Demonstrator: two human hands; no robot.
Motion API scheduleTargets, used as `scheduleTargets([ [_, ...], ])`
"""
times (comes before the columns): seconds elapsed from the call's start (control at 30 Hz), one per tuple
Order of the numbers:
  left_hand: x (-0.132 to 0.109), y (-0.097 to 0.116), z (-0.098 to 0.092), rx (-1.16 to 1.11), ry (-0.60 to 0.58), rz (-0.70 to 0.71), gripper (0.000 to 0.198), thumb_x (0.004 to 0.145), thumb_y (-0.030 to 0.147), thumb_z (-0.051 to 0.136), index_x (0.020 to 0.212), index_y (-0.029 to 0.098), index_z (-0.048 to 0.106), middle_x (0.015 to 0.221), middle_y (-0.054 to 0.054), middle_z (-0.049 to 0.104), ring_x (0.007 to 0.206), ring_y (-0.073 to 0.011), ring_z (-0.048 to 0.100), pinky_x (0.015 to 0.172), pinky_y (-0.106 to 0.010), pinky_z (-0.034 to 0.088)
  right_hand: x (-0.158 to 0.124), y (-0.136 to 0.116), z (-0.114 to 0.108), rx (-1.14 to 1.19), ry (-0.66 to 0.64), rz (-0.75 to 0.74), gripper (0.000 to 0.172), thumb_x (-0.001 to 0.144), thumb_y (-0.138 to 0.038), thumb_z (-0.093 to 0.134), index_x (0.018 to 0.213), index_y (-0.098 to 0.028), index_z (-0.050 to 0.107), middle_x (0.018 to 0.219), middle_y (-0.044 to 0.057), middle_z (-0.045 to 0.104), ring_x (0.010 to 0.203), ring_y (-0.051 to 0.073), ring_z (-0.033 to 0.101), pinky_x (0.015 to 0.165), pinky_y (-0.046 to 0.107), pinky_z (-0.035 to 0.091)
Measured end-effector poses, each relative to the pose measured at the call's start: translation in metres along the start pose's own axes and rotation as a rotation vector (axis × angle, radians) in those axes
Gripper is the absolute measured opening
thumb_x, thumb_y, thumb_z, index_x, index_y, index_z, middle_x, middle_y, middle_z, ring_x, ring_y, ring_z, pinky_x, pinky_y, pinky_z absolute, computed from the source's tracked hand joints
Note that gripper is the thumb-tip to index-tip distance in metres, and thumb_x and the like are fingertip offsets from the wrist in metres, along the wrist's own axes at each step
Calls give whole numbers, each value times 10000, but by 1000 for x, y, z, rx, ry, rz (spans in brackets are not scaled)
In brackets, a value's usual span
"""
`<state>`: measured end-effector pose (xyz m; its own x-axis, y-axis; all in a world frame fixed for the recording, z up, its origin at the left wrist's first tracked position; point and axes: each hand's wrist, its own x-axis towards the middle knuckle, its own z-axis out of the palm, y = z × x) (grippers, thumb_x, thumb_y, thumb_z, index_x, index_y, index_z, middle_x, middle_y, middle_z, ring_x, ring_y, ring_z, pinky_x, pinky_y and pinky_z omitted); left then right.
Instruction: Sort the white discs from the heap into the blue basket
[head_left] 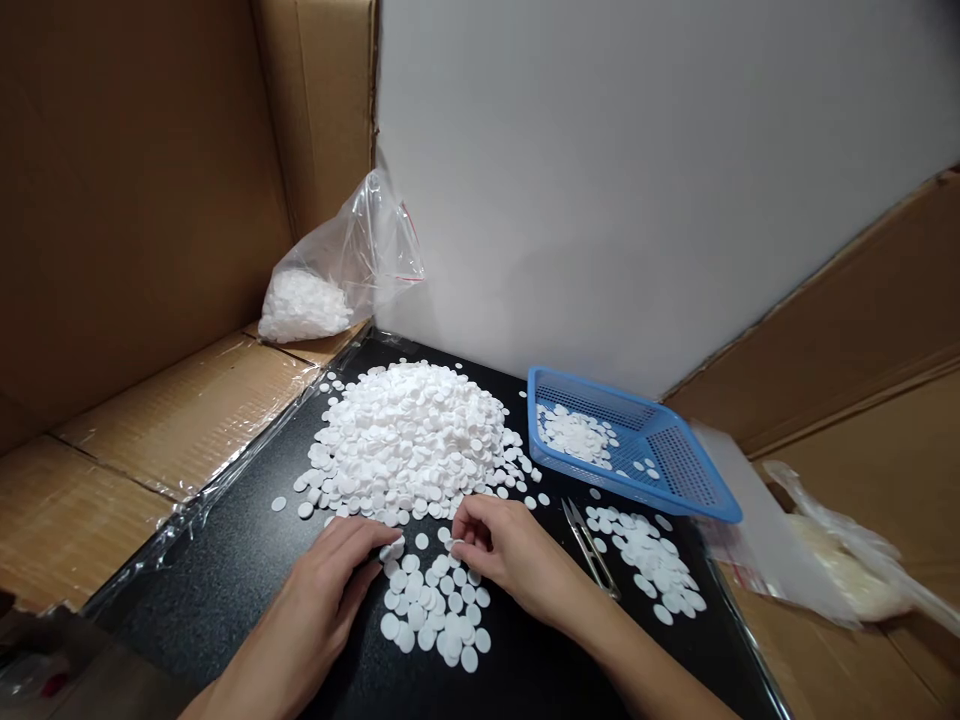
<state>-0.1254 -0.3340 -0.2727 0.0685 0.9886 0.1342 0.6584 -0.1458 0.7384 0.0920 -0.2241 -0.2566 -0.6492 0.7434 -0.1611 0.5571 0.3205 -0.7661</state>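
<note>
Head view | left hand (330,585) loosely open, fingertips on white discs (439,610) | right hand (504,550) pinching one disc

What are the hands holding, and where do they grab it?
The right hand seems to pinch one white disc by its edge. The left hand only touches loose discs on the black surface.

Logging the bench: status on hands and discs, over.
Left hand flat, fingertips on small white round discs. Right hand curled over same cluster, grip unclear. Metal thread snips lie right of it, untouched.
</note>
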Motion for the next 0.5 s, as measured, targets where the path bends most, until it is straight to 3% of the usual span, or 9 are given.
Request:
scheduleTargets([
  [0.3, 0, 5, 11, 1, -20, 28, 339, 974, 130, 430, 1198, 321, 600, 1133, -42, 664, 1050, -232, 622, 894, -370, 535, -6, -3, -15, -13, -48, 140, 121, 892, -141, 590, 791, -192, 636, 670, -16, 638, 600, 134, 584, 546, 227, 390],
  [0.5, 0, 11, 18, -75, -127, 58, 394, 974, 84, 393, 1235, 331, 554, 1181, -46, 638, 1081, -205, 621, 921, -339, 527, -12, -6, -20, -155, -96, 48, 120, 843, -134, 651, 741, -196, 633, 881, 13, 634, 727, 151, 582, 588, 237, 389],
])
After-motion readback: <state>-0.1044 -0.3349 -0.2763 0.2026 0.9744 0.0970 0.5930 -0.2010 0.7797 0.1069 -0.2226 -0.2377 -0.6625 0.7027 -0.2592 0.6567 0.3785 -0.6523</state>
